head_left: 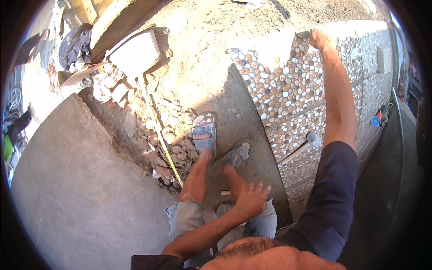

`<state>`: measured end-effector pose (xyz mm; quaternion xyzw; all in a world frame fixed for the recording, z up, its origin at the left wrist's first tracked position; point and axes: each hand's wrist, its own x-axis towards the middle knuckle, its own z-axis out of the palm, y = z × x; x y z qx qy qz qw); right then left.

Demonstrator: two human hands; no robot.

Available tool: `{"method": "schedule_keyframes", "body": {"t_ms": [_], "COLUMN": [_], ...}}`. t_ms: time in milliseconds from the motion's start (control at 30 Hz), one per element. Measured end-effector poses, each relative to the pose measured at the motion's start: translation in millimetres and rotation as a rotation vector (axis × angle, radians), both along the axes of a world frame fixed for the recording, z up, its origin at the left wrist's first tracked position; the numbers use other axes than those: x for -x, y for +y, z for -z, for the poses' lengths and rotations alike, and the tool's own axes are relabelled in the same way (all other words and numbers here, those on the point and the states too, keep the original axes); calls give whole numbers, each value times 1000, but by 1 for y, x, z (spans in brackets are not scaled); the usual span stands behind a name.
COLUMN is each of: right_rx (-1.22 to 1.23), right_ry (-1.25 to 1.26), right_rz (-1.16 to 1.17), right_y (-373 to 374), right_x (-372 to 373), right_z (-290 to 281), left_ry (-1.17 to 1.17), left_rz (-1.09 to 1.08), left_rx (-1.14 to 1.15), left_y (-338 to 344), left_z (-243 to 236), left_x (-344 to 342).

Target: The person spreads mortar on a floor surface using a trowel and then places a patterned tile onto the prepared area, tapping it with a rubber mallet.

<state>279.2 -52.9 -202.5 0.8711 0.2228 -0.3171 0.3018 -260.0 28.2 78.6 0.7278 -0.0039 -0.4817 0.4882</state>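
Observation:
My right hand (318, 39) is closed at the far edge of the pebble-patterned tiles (288, 101). A small dark edge shows beside its fingers, but what it grips cannot be made out. My left hand (253, 200) hangs over my bent knee, fingers spread, holding nothing. On the tiles below my right forearm lies a mallet (313, 138) with a pale grey head and a wooden handle. Bright sunlight washes out part of the tile surface near my right hand.
A shovel (135, 53) with a long yellowish handle rests across rubble (173, 148) left of my feet. Smooth concrete (81, 189) spreads at the left. A grey block (384, 60) sits on the far right tiles, with a blue and orange string spool (376, 120) nearer.

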Motion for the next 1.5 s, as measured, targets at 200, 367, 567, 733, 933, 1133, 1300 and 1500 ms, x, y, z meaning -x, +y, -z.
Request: {"method": "schedule_keyframes", "body": {"t_ms": [200,367,567,733,933,1133,1300,1500], "right_rx": [-210,-349,-301,-245,-30,76,240,-327], "right_ry": [421,859,555,333,202,97,139,451], "right_rz": [-326,-212,-19,-346,-277,-50,216,895], "right_y": [-22,111,115,81,37,0,0,15], "right_x": [3,105,153,116,18,-49,-74,-30], "right_z": [26,-65,-73,-58,-71,-64,-63,-80], "left_ry": [-61,-10,64,151,26,100,56,77], "left_rz": [17,60,87,55,-146,-295,-303,-301], "left_rx": [12,40,94,86,-184,-220,-247,-164], "left_y": [3,-10,-7,15,59,98,109,94], "left_z": [0,-2,11,16,29,40,34,30], "left_x": [1,-10,-7,-30,-80,-97,-105,-114]}}
